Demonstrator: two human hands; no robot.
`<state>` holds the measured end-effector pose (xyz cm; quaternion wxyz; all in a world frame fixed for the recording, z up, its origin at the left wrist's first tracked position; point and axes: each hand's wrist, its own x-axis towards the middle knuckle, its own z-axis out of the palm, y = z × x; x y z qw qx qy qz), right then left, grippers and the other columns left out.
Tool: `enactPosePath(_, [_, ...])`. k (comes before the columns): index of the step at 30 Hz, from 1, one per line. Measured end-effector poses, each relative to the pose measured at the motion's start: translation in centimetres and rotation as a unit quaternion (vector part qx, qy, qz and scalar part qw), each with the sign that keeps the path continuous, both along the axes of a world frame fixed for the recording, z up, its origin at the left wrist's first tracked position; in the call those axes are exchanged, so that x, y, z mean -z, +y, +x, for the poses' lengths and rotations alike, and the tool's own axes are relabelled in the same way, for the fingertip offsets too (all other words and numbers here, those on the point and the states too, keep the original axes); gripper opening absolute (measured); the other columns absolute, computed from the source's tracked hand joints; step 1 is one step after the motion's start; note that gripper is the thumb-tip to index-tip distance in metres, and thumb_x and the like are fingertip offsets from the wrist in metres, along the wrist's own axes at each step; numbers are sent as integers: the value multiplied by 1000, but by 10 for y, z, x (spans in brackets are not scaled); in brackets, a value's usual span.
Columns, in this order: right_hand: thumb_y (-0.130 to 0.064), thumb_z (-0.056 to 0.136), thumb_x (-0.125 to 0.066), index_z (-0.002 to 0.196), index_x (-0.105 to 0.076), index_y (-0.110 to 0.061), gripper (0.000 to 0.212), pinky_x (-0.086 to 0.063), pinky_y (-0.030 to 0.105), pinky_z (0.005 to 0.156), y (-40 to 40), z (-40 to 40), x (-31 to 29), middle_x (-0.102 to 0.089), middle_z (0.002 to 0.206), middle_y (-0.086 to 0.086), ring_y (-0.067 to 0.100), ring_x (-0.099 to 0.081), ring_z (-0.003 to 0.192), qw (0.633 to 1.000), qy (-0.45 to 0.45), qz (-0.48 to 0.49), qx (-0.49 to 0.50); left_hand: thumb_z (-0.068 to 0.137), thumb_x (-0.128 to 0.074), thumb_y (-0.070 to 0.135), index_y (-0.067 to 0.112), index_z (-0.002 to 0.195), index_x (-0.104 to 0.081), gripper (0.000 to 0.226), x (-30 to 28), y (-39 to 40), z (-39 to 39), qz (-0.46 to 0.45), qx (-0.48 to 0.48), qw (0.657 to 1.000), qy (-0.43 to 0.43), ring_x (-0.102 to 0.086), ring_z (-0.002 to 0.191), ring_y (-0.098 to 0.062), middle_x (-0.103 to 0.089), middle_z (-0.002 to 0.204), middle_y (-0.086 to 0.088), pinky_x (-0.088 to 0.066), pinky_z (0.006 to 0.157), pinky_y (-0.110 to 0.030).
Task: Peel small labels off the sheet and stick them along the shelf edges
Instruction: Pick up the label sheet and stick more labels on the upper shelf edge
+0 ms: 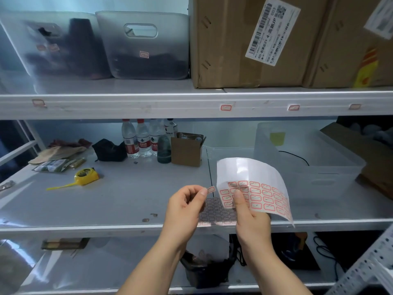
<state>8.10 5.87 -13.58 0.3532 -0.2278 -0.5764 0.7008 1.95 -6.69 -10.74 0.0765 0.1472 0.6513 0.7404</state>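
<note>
My right hand point(248, 213) grips the lower left corner of a curled white label sheet point(253, 173) printed with rows of small red-bordered labels. My left hand point(185, 206) pinches one peeled red-bordered label point(211, 189) between thumb and forefinger, just left of the sheet. A second label sheet point(217, 213) lies flat on the middle shelf under my hands. The upper shelf edge point(148, 107) carries stuck labels: one at the left point(38, 102), one at centre right point(226, 107) and two further right point(293, 107).
On the middle shelf stand water bottles point(138, 138), a small open cardboard box point(187, 149), a black pouch point(109, 150), a yellow tape measure point(86, 176) and a clear plastic bin point(306, 152). Clear bins point(144, 45) and big cardboard boxes point(244, 41) fill the upper shelf.
</note>
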Motion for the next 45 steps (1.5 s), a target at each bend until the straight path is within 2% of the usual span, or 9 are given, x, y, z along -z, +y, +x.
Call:
enactPosePath(6, [-32,93,-71,110,-75,-16,23,-51,35,102,15,2,4,-77,112,-8,13,-71,110,1000,0,-10,2,97,-68,15,8,93,-70,8,18,-6,-5,-12,8,1000,8,-60,71,-3,-68,74,11,-52,71,-15])
enactPosePath(8, [-27,92,-73,117,-73,-10,30,-56,29,92,22,2,7,-79,111,-5,15,-73,108,1000,9,-12,9,95,-70,15,6,94,-70,9,26,-6,-5,-18,11,1000,7,-61,72,-3,-69,77,8,-53,72,-17])
enactPosePath(11, [-19,92,-73,113,-74,-10,23,-55,11,72,34,6,10,-81,100,-13,8,-75,98,1000,17,-12,5,93,-73,14,8,90,-70,7,43,-6,-3,-43,6,999,8,-59,67,-2,-69,72,11,-51,68,-14])
enactPosePath(16, [-17,93,-72,106,-75,-14,13,-55,10,68,49,18,16,-81,100,-12,4,-76,90,999,18,-25,-17,89,-77,13,14,83,-72,8,85,-8,2,-123,-16,992,7,-54,64,-7,-66,68,9,-48,63,-17])
enactPosePath(24, [-20,91,-74,115,-72,-15,24,-54,34,94,62,27,35,-80,110,-4,15,-75,105,998,-9,-49,-45,82,-85,17,15,79,-71,15,143,0,16,-165,-50,985,-31,-49,59,-9,-62,64,6,-46,56,-20])
enactPosePath(30, [-23,85,-78,115,-73,-16,31,-55,33,92,70,25,45,-80,111,-6,13,-75,105,997,-14,-37,-66,78,-88,18,16,74,-69,20,158,17,8,-157,-89,983,-17,-44,52,-4,-59,64,1,-43,53,-17])
enactPosePath(34, [-19,87,-78,102,-77,-19,15,-55,23,81,73,19,55,-81,104,-10,8,-76,97,997,-14,-25,-69,79,-87,23,22,72,-68,21,173,20,-3,-172,-114,978,-14,-45,53,-6,-60,63,0,-46,57,-28])
enactPosePath(38, [-26,83,-81,104,-76,-21,22,-58,24,80,78,16,64,-81,106,-9,10,-76,98,996,-17,-26,-87,79,-87,27,25,71,-68,21,187,22,-10,-187,-137,973,0,-47,54,-6,-66,66,-7,-53,59,-38])
enactPosePath(45, [-27,86,-80,107,-76,-22,22,-56,31,86,81,14,73,-80,106,-9,11,-76,99,995,-31,-18,-90,76,-88,34,35,75,-65,23,207,32,-13,-191,-140,971,26,-47,50,-2,-60,58,12,-46,52,-19])
